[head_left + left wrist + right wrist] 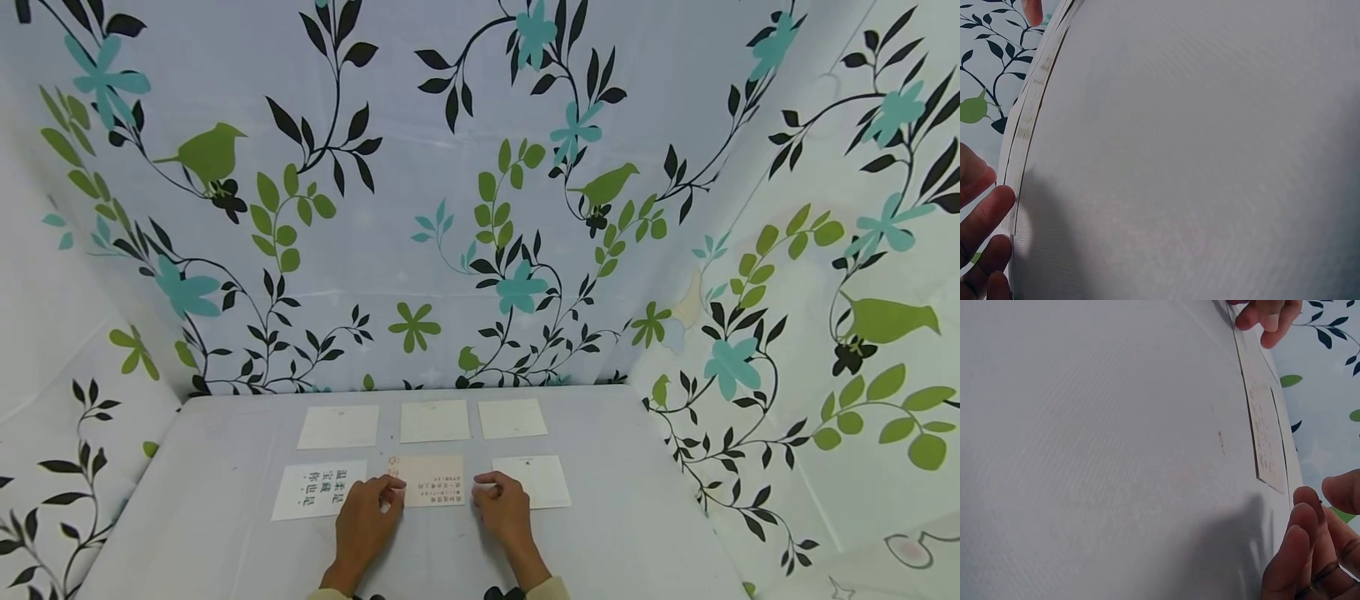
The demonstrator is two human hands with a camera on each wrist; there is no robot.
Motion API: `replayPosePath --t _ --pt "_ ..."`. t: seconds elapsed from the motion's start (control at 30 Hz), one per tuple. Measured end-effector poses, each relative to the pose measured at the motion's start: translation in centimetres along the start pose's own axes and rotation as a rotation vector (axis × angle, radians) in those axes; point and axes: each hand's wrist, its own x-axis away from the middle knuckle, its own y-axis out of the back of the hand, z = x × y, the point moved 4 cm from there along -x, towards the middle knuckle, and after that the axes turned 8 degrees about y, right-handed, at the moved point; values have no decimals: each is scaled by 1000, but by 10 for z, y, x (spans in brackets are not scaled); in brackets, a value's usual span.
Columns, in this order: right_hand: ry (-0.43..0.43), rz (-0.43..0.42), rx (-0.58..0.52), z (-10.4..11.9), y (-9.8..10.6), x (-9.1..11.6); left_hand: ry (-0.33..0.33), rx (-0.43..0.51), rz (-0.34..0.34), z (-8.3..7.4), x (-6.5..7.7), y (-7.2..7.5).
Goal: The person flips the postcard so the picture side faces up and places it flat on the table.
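Observation:
A cream card [435, 482] with reddish-brown print lies flat on the table between my two hands; it also shows at the right of the right wrist view. My left hand [366, 518] is at this card's left end, with fingertips overlapping its edge. On that hand's other side lies a white card [309, 490] with dark printed characters, partly covered by the hand. My right hand [504, 510] is just past the cream card's right end, fingers bent and nothing visible between them. It overlaps the left edge of a mostly blank white card [546, 482].
Behind these lies a row of three pale, nearly blank cards: a left one [339, 427], a middle one [435, 421] and a right one [513, 418]. The white-covered table [622, 533] meets a patterned cloth [420, 250] hanging at the back and sides.

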Motion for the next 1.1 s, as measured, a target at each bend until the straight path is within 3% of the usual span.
replayPosePath --t 0.27,0.67,1.1 --pt "3 20 -24 8 -2 0 3 1 24 -2 0 0" --pt "-2 33 -57 19 -1 4 -26 5 -27 -2 3 1" --pt "34 59 -89 27 -3 6 -15 14 20 -4 2 2"
